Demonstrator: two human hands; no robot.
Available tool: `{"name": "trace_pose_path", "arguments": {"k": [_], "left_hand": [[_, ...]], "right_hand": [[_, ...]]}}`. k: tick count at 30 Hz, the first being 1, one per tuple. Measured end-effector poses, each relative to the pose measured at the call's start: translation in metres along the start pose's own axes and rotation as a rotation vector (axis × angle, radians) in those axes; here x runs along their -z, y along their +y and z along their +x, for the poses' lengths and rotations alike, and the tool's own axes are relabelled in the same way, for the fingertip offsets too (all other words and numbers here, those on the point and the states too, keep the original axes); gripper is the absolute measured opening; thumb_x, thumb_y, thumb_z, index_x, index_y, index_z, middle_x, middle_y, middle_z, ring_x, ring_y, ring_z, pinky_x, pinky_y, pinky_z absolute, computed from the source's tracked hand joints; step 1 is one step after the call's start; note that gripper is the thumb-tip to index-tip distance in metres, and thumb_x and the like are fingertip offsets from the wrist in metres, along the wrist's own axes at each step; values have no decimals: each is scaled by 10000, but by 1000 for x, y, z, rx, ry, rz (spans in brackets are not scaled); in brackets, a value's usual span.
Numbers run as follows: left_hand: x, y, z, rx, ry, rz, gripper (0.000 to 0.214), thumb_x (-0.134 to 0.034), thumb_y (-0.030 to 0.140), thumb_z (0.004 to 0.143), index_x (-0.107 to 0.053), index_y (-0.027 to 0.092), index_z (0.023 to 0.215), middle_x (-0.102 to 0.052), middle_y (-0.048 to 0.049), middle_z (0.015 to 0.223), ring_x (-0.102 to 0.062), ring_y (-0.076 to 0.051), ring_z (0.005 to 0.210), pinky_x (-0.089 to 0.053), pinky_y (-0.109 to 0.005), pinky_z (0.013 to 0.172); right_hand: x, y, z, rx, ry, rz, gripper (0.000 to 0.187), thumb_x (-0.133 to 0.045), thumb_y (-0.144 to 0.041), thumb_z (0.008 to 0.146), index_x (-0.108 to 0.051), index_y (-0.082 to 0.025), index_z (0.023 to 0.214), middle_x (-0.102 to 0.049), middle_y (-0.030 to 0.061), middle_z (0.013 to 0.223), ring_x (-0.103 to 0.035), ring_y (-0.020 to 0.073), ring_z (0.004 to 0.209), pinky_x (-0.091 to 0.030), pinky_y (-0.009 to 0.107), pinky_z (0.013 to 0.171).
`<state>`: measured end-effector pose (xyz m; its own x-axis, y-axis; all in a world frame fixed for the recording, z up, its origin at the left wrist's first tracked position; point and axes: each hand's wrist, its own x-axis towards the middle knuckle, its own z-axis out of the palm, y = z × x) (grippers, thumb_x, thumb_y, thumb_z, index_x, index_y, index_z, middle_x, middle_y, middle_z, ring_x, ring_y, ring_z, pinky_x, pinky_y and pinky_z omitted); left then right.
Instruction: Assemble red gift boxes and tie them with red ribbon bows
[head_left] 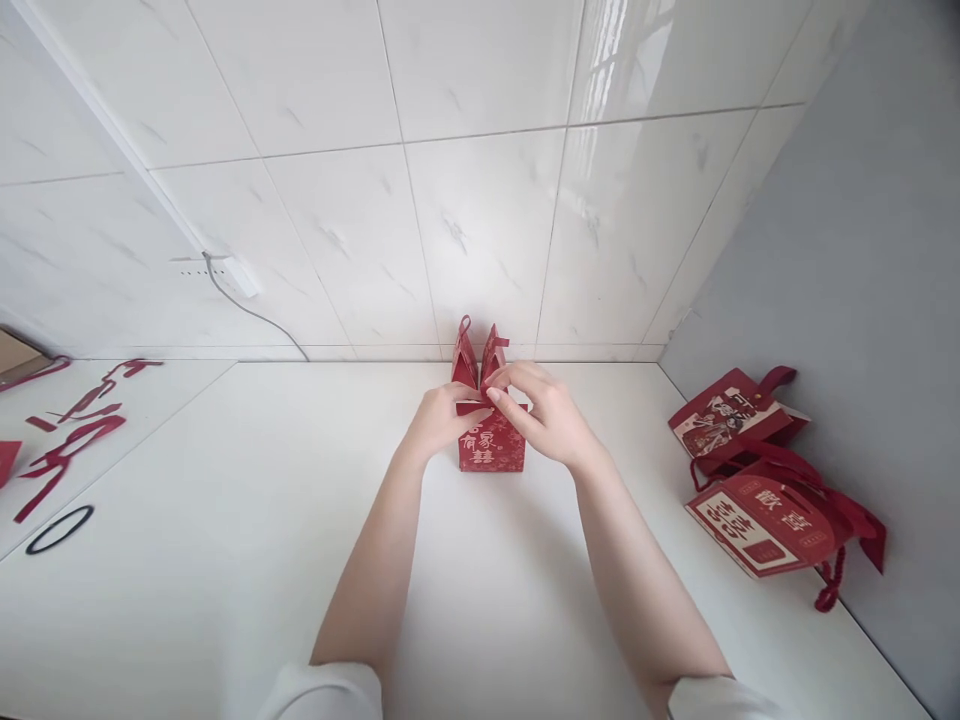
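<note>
A small red gift box (493,452) with pale Chinese characters stands upright on the white table, its front facing me. My left hand (441,415) holds the box's upper left edge between thumb and fingers. At the top right, my right hand (546,408) closes thumb and fingertips around the upper edge; the fingers partly cover what they pinch there. Just behind stand two more red boxes, a left one (464,362) with a ribbon loop on top and a right one (493,352) with a short ribbon end. My hands hide their lower parts.
Larger red gift bags (765,520) lie at the right by the grey panel (840,300). Several red ribbons (75,445) and a black ring (60,530) lie on the left. A grey cable (255,312) runs down the tiled wall (480,230) behind the table.
</note>
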<state>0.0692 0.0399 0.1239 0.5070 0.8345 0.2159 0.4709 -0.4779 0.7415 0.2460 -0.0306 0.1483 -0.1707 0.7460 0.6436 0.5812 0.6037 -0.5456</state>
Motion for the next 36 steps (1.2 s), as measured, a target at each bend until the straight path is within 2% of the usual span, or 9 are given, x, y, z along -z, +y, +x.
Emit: {"name": "trace_pose_path", "arguments": {"k": [5, 9, 13, 18, 23, 27, 30, 33, 36], "left_hand": [[-10, -9, 4, 31, -28, -31, 238, -627, 397, 777, -701, 197, 882, -698, -17, 909, -628, -194, 864, -472, -287, 768], [-12, -10, 5, 50, -57, 16, 255, -609, 431, 778, -686, 189, 798, -671, -3, 801, -605, -180, 772, -455, -277, 692], [-12, -9, 5, 37, -71, -16, 286, -578, 439, 810, -701, 196, 896, -691, -6, 891, -620, -188, 841, -463, -277, 743], [-1, -8, 3, 27, -99, -38, 314, -566, 456, 824, -708, 195, 925, -701, -21, 945, -625, -191, 877, -471, -279, 787], [7, -10, 0, 49, -108, -63, 324, -568, 468, 823, -703, 199, 943, -702, -28, 991, -626, -191, 894, -473, -273, 782], [13, -19, -1, 121, -178, -62, 295, -621, 417, 784, -697, 215, 986, -697, -22, 1031, -635, -193, 880, -491, -289, 766], [21, -26, -4, 165, -166, -97, 396, -682, 379, 730, -661, 235, 1098, -663, -39, 1158, -628, -214, 974, -500, -319, 833], [31, -35, -9, 213, -191, -140, 584, -737, 377, 672, -589, 246, 1221, -612, -67, 1263, -599, -239, 1083, -497, -348, 892], [39, -43, -13, 255, -302, -151, 522, -745, 389, 659, -629, 241, 1146, -635, -57, 1233, -612, -237, 1081, -496, -344, 909]], "right_hand": [[-7, 18, -10, -3, -38, -108, 169, -473, -277, 950, -621, -218, 895, -603, 77, 1174, -533, 248, 1123, -428, 423, 957], [-8, 26, -12, -33, -162, -98, 244, -432, -240, 960, -667, -241, 1024, -574, 67, 1281, -532, 250, 1177, -426, 456, 987], [-3, 27, -13, -70, -207, 71, 334, -385, -207, 965, -624, -267, 1192, -582, 44, 1266, -564, 216, 1145, -459, 414, 987], [7, 30, -15, -168, -245, 226, 321, -405, -277, 972, -614, -299, 1215, -534, 24, 1324, -501, 213, 1235, -436, 407, 1032], [13, 29, -16, -195, -270, 237, 299, -450, -327, 964, -599, -325, 1223, -509, 4, 1361, -470, 201, 1270, -415, 382, 1048], [4, 38, -20, -291, -261, 158, 335, -536, -324, 914, -545, -288, 1247, -529, 46, 1338, -541, 219, 1187, -481, 402, 952], [-4, 48, -23, -374, -251, 104, 342, -562, -325, 894, -545, -271, 1231, -572, 63, 1289, -582, 229, 1125, -493, 400, 907], [-8, 53, -24, -395, -273, 69, 259, -541, -339, 902, -615, -259, 1138, -626, 57, 1212, -599, 231, 1086, -490, 385, 880], [-7, 53, -23, -392, -299, 52, 195, -516, -325, 910, -671, -253, 1003, -690, 38, 1061, -634, 216, 977, -490, 360, 834]]}}
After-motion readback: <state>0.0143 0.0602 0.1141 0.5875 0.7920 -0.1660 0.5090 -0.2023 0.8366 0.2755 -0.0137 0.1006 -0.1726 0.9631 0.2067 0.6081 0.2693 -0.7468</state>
